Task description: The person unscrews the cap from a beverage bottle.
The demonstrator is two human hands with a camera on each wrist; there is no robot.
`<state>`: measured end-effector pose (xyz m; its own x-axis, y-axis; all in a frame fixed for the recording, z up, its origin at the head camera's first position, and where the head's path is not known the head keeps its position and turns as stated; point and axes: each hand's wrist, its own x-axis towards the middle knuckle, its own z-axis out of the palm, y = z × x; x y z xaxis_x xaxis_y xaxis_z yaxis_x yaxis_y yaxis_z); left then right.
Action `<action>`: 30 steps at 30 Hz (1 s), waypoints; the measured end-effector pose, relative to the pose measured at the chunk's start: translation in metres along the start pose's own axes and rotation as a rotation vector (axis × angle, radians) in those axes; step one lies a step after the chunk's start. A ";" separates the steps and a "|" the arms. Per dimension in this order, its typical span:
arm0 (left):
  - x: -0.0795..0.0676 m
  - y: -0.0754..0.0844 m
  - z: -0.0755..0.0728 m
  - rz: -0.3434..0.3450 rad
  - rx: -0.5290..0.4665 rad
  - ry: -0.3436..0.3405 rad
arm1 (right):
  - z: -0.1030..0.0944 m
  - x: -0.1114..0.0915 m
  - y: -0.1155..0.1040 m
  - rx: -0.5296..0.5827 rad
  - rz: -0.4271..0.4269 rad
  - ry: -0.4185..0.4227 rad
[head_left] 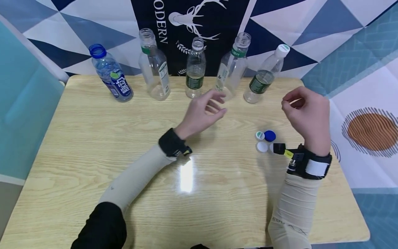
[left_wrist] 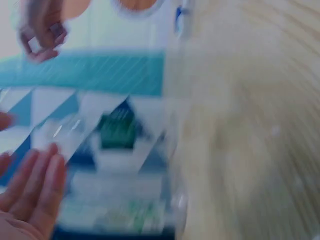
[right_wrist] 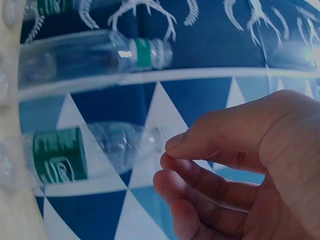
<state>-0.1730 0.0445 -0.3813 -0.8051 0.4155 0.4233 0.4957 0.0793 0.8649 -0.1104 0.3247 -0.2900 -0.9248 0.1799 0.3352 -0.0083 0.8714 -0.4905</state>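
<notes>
My left hand (head_left: 202, 112) is held over the table with its fingers loosely spread, holding nothing. It is nearest to a large clear uncapped bottle (head_left: 233, 65), and a small uncapped green-label bottle (head_left: 195, 69) stands behind it. To the right, my right hand (head_left: 309, 116) is raised with loosely curled fingers, thumb and forefinger tips close together. I see nothing between them in the right wrist view. Beside that hand a small green-label bottle (head_left: 264, 77) wears a white cap (head_left: 282, 51). In the right wrist view this bottle (right_wrist: 60, 155) lies beyond the thumb.
Farther left stand another large clear bottle (head_left: 155, 69) and a blue-labelled bottle (head_left: 112, 74), both uncapped. Several loose caps lie together near the right wrist, including a blue cap (head_left: 269, 135) and a white cap (head_left: 262, 147). A patterned cloth (head_left: 93, 27) hangs behind the table (head_left: 93, 145).
</notes>
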 end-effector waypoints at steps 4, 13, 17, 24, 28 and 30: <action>0.029 -0.002 0.039 0.016 -0.095 -0.032 | -0.009 0.001 0.005 -0.007 0.027 0.029; 0.097 -0.005 0.104 -0.200 0.170 -0.120 | -0.016 -0.002 0.010 -0.014 0.079 0.050; 0.118 -0.011 0.125 -0.248 0.184 -0.078 | -0.015 -0.004 0.010 0.001 0.065 0.060; 0.141 -0.029 0.147 -0.311 0.174 0.075 | -0.014 -0.002 0.008 0.024 0.031 0.061; 0.149 -0.037 0.154 -0.362 0.213 0.102 | -0.015 -0.003 0.006 0.029 0.039 0.045; 0.152 -0.040 0.157 -0.384 0.230 0.121 | -0.016 -0.004 0.006 0.024 0.045 0.039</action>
<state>-0.2635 0.2467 -0.3936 -0.9699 0.2092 0.1246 0.2028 0.4113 0.8886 -0.1013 0.3368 -0.2816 -0.9091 0.2366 0.3428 0.0234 0.8507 -0.5251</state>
